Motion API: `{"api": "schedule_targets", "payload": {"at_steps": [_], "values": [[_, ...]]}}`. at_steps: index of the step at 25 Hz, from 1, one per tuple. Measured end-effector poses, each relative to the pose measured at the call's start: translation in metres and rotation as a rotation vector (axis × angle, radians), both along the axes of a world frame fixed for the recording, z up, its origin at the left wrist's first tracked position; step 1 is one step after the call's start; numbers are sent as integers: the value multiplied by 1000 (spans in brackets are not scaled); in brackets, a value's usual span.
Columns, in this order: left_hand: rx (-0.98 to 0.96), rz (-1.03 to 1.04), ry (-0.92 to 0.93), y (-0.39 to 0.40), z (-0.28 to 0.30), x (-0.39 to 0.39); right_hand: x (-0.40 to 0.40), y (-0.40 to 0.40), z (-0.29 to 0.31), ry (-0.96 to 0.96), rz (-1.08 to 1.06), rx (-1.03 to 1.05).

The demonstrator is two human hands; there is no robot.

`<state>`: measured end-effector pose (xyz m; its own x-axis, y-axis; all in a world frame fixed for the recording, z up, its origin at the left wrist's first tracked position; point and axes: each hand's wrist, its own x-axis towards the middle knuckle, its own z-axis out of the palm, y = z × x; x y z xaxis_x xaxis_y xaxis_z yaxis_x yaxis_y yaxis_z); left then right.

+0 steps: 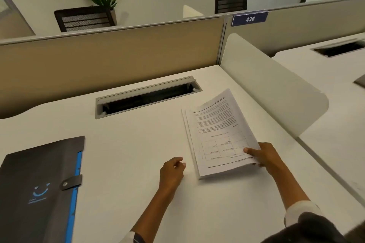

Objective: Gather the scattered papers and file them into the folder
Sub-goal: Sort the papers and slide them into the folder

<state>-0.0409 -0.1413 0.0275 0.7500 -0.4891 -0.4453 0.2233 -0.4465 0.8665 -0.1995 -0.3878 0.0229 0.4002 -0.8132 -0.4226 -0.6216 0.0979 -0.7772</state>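
Observation:
A stack of printed papers (217,134) lies on the right part of the white desk (128,144), its right side lifted off the surface. My right hand (262,156) grips the stack's near right corner, thumb on top. My left hand (172,169) rests on the desk just left of the stack, fingers loosely curled, holding nothing and not touching the paper. A dark grey folder (37,193) with a blue edge and a snap strap lies closed at the near left of the desk.
A cable slot (148,96) with a raised lid opens in the desk's middle back. A beige partition (108,55) closes the back, a white curved divider (272,89) the right side. Beyond it is a neighbouring desk (335,77).

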Motion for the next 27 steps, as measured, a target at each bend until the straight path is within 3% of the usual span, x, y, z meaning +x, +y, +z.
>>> {"api": "schedule_targets", "payload": {"at_steps": [6,10,12,16,21,27], "values": [[104,-125,-174,-26,-6,0,7,-8,-8,203,82,-154],[139,-275,-299,-35,-14,0,12,-7,-7,440,117,-404],[141,-352,-348,-36,-18,-1,17,-8,-10,436,128,-482],[218,-496,-435,-39,-22,-5,35,-9,-11,358,182,-433],[182,-423,-366,-34,-21,1,51,-5,-11,239,98,-285],[218,-365,-390,-9,-24,10,76,15,-13,420,195,-305]]}}
